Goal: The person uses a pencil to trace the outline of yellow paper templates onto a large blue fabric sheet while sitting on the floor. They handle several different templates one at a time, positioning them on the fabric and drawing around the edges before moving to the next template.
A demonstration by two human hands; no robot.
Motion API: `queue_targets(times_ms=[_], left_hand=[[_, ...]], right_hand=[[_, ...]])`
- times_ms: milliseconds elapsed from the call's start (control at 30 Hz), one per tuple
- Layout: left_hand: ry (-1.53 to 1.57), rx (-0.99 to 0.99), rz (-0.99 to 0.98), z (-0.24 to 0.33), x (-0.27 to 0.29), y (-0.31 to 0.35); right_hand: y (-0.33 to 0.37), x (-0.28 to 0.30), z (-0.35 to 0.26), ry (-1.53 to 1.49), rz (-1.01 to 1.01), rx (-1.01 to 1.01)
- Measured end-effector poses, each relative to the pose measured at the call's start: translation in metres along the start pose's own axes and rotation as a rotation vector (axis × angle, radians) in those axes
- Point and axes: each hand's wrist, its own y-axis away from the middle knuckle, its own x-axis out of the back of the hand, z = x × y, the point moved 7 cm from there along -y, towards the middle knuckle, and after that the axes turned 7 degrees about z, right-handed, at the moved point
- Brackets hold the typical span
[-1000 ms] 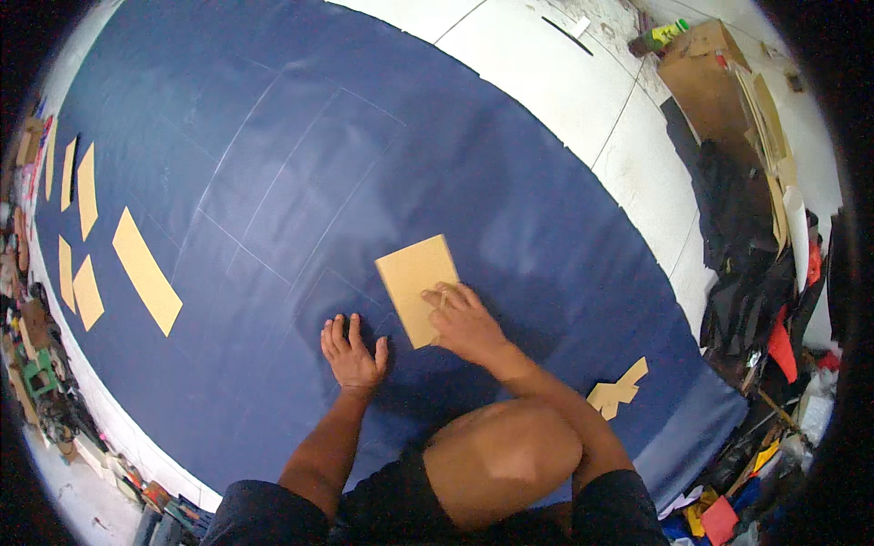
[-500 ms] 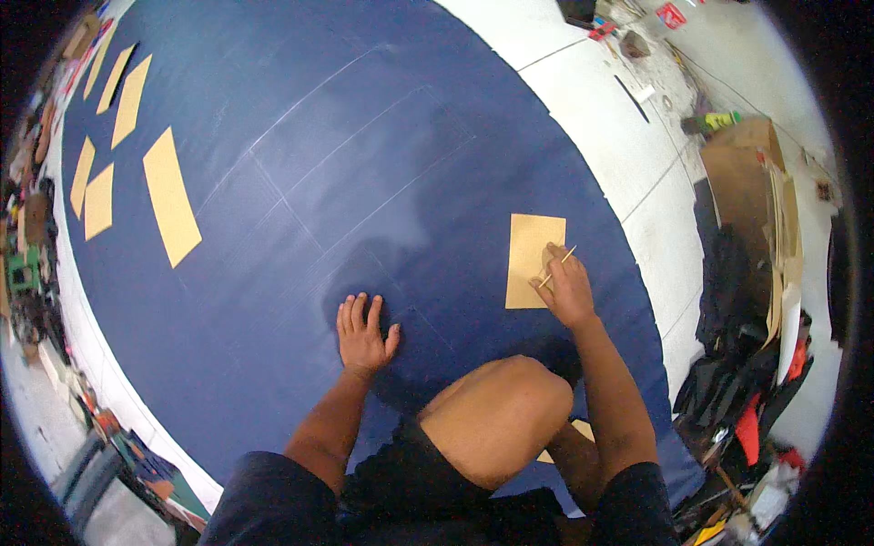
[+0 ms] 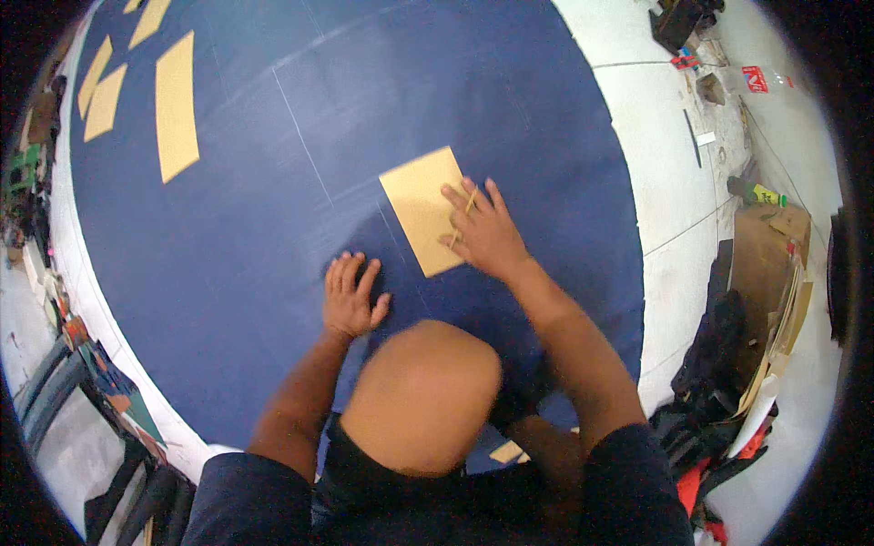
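Observation:
My left hand [image 3: 350, 298] lies open on a large dark blue sheet of material [image 3: 264, 309], fingers spread, with nothing in it. To its right, my right hand [image 3: 488, 229] presses on the right edge of a yellow rectangular card [image 3: 417, 205], which lies flat and slanted on the sheet. A thin pale stick [image 3: 471, 201] is tucked between the fingers of that hand; its exact kind is too small to tell. Faint white lines run across the sheet, one of them ending a little left of the card.
Several more yellow cards, among them a long one [image 3: 177, 109], lie at the far left of the sheet. My bent knee [image 3: 428, 391] rises in front of me. Along the right stand a brown cardboard piece [image 3: 765, 264] and dark cloth [image 3: 706, 337] on white floor tiles.
My right hand has slid the yellow card leftward, and the card has turned from nearly upright to slanted. My left hand remains flat on the sheet. The whole view has shifted.

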Motion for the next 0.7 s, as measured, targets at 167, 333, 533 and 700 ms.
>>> queue_targets(times_ms=[167,333,533,700], left_hand=[[-0.010,0.034,-0.048,0.005,0.002,-0.005],[-0.022,0.000,-0.022,0.008,0.010,-0.004],[0.065,0.010,-0.020,0.005,0.005,-0.005],[0.054,0.005,-0.022,0.005,0.016,-0.008]], right_hand=[[-0.002,-0.002,0.010,-0.039,0.017,0.039],[-0.007,0.002,0.010,-0.066,-0.062,0.011],[-0.008,-0.010,0.008,0.033,-0.176,0.059],[-0.013,-0.007,0.003,0.035,-0.080,0.069]])
